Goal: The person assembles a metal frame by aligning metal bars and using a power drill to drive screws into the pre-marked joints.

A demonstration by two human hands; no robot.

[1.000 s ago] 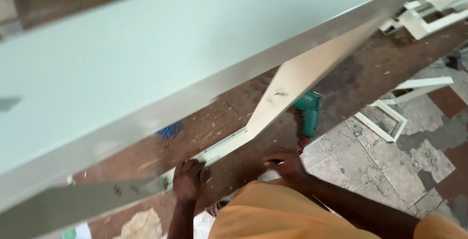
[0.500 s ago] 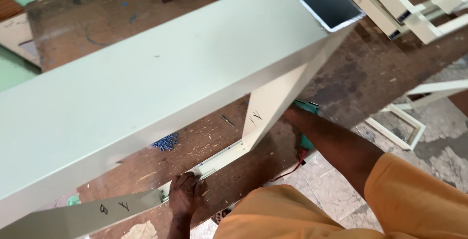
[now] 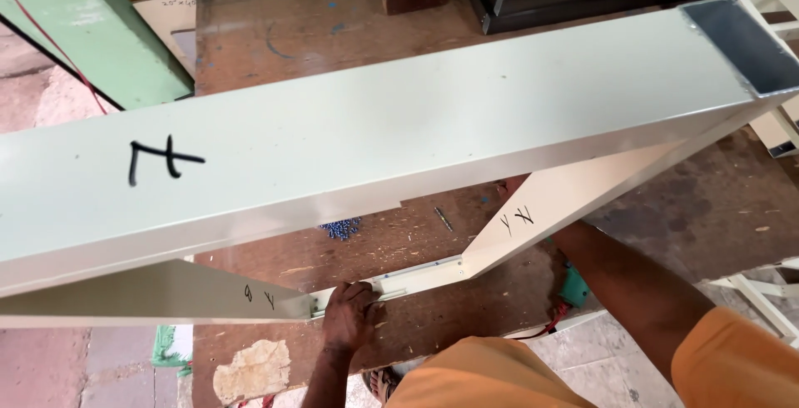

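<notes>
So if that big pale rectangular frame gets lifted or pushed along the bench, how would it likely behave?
The pale frame looks like hollow metal section, its open end showing thin walls, so probably stiff and fairly light for its size. Its long span overhanging the wooden workbench suggests it may swing or tip. The glossy coating could be slippery under the left hand.

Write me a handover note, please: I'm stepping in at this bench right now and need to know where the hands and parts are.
Left hand: gripping the lower rail of the pale frame near its corner joint.
Right hand: hidden behind the slanted frame member; only the forearm shows, next to a green power tool.
The large hollow beam spans the wooden bench.
Whether the joints are fastened cannot be told.
</notes>
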